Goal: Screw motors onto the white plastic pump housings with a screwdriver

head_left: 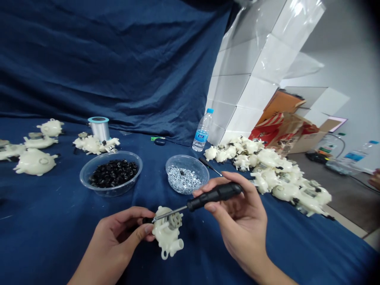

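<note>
My left hand [118,237] pinches a cream plastic housing [164,239] at its left side, where a small black part [147,220] shows at the fingertips. A grey round metal piece [175,221] sits on the housing's upper right. In my right hand [243,221] is a screwdriver [215,196] with a black handle, held by the fingers and thumb. Its shaft slants down to the left across the housing, and the tip meets a small silver screw [154,219] by the black part. Just behind stands a clear bowl of silver screws [184,178].
To the left is a bowl of small black parts [114,174]. Many cream housings [279,170] are heaped at the right, others [37,161] at the left. A second screwdriver [209,166], a water bottle [202,132] and a wire spool [99,128] stand or lie farther back. Another person's hand [375,180] shows far right.
</note>
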A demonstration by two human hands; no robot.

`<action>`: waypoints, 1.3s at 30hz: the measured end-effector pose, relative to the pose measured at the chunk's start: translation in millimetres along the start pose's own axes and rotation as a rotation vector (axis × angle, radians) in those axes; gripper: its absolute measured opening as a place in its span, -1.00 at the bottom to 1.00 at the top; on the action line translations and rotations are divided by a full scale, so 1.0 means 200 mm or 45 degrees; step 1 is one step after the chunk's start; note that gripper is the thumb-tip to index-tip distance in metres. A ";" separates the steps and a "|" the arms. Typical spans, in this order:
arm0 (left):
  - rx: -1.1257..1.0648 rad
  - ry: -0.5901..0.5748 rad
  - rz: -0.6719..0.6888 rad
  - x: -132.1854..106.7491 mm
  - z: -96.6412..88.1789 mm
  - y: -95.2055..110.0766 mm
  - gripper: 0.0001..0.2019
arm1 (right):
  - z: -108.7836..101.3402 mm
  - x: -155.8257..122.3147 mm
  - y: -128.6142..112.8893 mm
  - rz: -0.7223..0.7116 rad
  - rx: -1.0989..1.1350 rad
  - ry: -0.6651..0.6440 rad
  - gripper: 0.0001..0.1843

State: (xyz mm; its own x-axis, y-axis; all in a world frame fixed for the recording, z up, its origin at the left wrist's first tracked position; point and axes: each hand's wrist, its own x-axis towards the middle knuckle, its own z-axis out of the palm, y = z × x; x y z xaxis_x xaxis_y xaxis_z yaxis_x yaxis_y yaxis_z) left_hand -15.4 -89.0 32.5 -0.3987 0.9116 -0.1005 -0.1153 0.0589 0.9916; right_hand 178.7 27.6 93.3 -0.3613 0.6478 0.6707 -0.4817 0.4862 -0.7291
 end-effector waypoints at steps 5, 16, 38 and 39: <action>-0.069 0.127 0.038 -0.02 0.05 0.02 -0.76 | -0.01 0.01 0.01 0.097 -0.013 -0.068 -0.38; -0.068 0.061 0.056 0.01 0.01 -0.06 -0.72 | 0.02 0.00 0.01 0.020 -0.066 -0.031 -0.38; -0.064 0.046 0.051 0.01 0.02 -0.05 -0.71 | 0.02 0.04 -0.02 0.143 0.098 -0.085 -0.52; -0.059 0.046 0.049 0.01 0.01 -0.05 -0.71 | 0.02 0.04 -0.02 0.138 0.103 -0.066 -0.54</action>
State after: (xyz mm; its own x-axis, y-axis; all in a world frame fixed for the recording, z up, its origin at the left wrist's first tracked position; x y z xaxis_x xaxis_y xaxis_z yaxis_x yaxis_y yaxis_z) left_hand -12.4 -87.2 22.3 -0.4361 0.8975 -0.0661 -0.1412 0.0043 0.9900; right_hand 175.0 27.8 102.0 -0.4546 0.6616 0.5964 -0.4998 0.3648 -0.7856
